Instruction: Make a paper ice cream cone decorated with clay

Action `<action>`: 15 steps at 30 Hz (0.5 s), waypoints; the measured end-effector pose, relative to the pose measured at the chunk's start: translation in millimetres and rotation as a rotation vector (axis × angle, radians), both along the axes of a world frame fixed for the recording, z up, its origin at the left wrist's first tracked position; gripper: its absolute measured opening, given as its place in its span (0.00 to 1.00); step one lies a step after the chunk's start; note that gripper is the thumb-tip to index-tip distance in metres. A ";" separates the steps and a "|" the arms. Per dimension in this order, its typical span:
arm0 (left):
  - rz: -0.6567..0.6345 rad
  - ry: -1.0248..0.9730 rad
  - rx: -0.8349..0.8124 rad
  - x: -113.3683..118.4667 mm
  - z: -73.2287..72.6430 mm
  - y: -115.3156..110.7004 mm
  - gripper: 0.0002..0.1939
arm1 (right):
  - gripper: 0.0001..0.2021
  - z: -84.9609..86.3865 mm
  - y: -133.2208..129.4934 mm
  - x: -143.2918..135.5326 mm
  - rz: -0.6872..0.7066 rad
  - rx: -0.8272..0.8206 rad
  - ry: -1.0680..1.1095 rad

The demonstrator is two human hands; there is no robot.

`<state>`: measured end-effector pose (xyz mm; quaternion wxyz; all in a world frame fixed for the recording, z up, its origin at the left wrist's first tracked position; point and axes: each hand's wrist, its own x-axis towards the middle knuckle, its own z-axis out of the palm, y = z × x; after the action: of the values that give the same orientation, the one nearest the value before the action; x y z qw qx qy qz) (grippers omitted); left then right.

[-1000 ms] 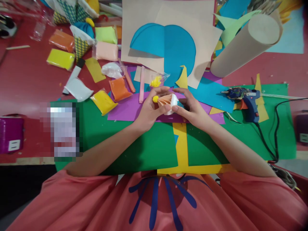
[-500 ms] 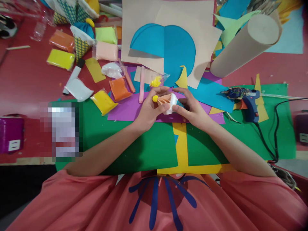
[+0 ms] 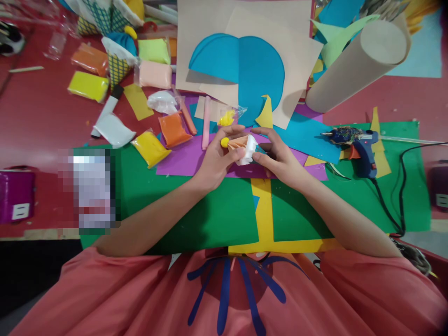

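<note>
Between my hands lies a small craft ice cream cone [image 3: 249, 150] on its side, with peach folds, a yellow ball at the left tip and a lumpy white rim. My left hand [image 3: 221, 161] is closed round the peach end, its thumb on the folds. My right hand [image 3: 276, 156] is closed round the bluish cone end, thumb and fingers on either side; its fingers partly hide that end. Just beneath is a purple foam sheet [image 3: 182, 161]. Beyond the fingers sits a bit of yellow clay in clear wrap [image 3: 227, 118].
At right, a blue glue gun [image 3: 366, 151] with a black cable rests on the green sheet [image 3: 210, 214]. A beige roll [image 3: 353, 65] lies behind it. Blue cut foam [image 3: 261, 70] is at the back. Left are clay packs [image 3: 152, 147], a marker [image 3: 108, 109] and another cone [image 3: 119, 67].
My right thumb has shifted slightly right, off the white rim, so more of the rim shows. The cone has barely moved and both hands still hold it.
</note>
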<state>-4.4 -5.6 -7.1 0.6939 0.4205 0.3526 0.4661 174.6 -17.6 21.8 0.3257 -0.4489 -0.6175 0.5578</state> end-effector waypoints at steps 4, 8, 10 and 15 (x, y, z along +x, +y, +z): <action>0.022 -0.005 -0.010 0.7 1.1 0.5 0.24 | 0.25 -1.5 0.3 0.4 0.004 -0.013 0.021; 0.013 -0.020 -0.021 0.5 -1.2 1.8 0.24 | 0.24 -1.7 1.0 1.2 0.007 -0.053 0.053; -0.002 -0.012 -0.019 -0.5 -3.0 2.7 0.25 | 0.23 -1.9 1.1 2.0 0.024 -0.084 0.078; 0.000 0.004 -0.019 -3.6 -3.9 5.2 0.27 | 0.26 -2.3 0.6 3.1 0.088 -0.135 0.161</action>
<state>-8.0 -0.4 -11.0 0.6972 0.4146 0.3587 0.4620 177.7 -17.0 19.5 0.3184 -0.3960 -0.5695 0.6461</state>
